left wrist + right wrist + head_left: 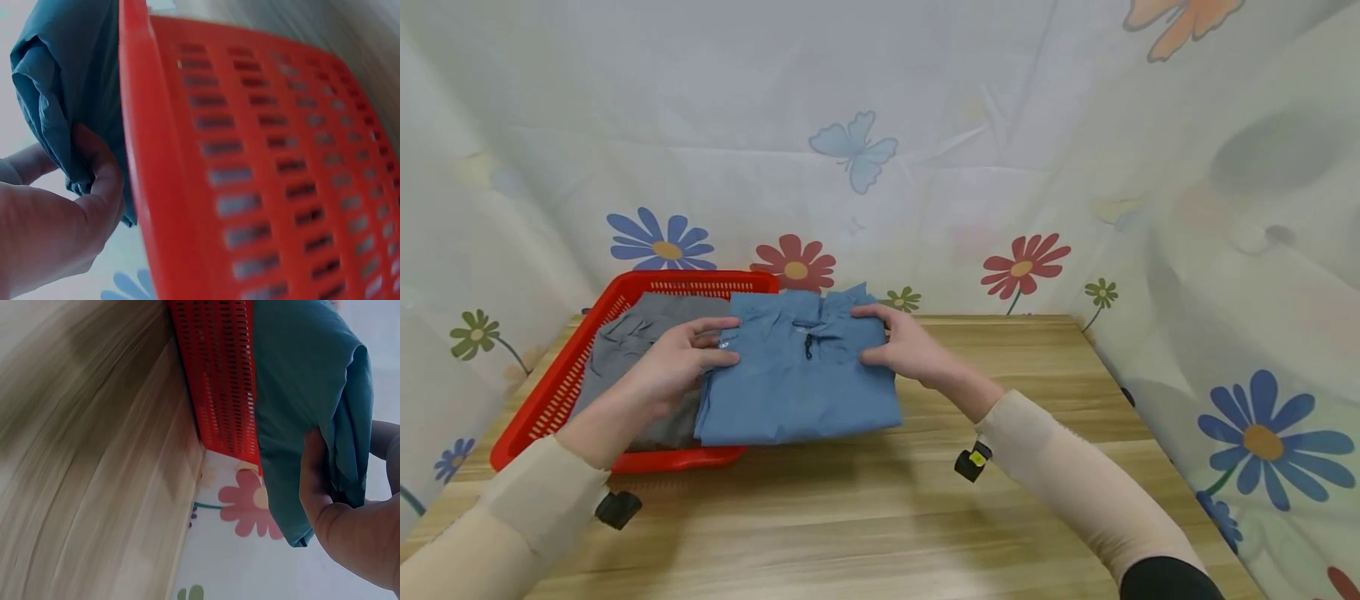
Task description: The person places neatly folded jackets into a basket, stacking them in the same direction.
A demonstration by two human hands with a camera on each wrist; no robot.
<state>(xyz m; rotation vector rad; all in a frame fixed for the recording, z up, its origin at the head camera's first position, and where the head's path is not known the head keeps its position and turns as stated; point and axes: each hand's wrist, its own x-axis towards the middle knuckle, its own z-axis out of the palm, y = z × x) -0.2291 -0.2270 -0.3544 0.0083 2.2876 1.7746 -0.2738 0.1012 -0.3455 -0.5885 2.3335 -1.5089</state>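
Note:
A folded blue garment (797, 392) with a small dark zip pull near its top hangs level over the right part of a red plastic basket (550, 392). My left hand (681, 362) grips its left side, thumb on the near face in the left wrist view. On the opposite side my right hand (910, 346) pinches the edge between thumb and fingers; the right wrist view shows the folded layers (350, 425) in that grip. Inside the basket lies a folded grey garment (651, 333), partly covered by my left hand and the blue one.
The basket stands at the left of a wooden table (850, 517), its slotted wall (281, 156) close to my left wrist. Behind the table hangs a white flower-patterned cloth (940, 167), which also runs along both sides.

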